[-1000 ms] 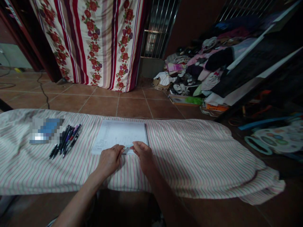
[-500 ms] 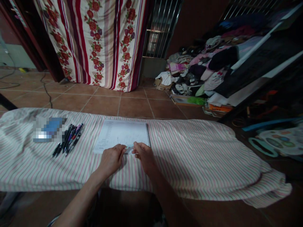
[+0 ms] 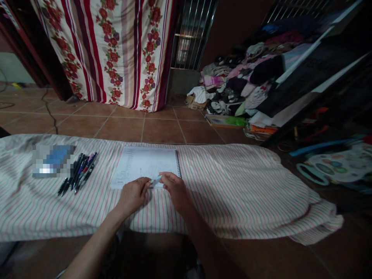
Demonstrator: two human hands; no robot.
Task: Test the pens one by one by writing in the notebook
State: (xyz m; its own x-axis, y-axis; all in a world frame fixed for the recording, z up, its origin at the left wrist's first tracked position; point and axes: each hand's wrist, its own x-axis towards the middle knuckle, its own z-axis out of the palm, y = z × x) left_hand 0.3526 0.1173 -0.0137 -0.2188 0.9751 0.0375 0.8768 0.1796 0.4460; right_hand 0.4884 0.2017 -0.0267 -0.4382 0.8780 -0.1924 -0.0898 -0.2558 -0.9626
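My left hand (image 3: 132,195) and my right hand (image 3: 174,188) meet at the near edge of a spiral notebook (image 3: 145,163) lying open on a striped cloth (image 3: 238,186). Between their fingertips they pinch a small light-blue pen-like object (image 3: 156,180), each hand closed on one end. The notebook's binding runs down its right side. Left of it lies a bundle of several dark pens (image 3: 78,177), and a blue blurred item (image 3: 52,160) sits further left.
The striped cloth covers a low, long surface across the view. Beyond it is a tiled floor (image 3: 162,130), a floral curtain (image 3: 116,50) and a metal grille (image 3: 190,35). A heap of clothes (image 3: 247,85) and clutter fills the right side.
The hands stay together on the small blue object; its tip now tilts up slightly. The view has shifted a little.
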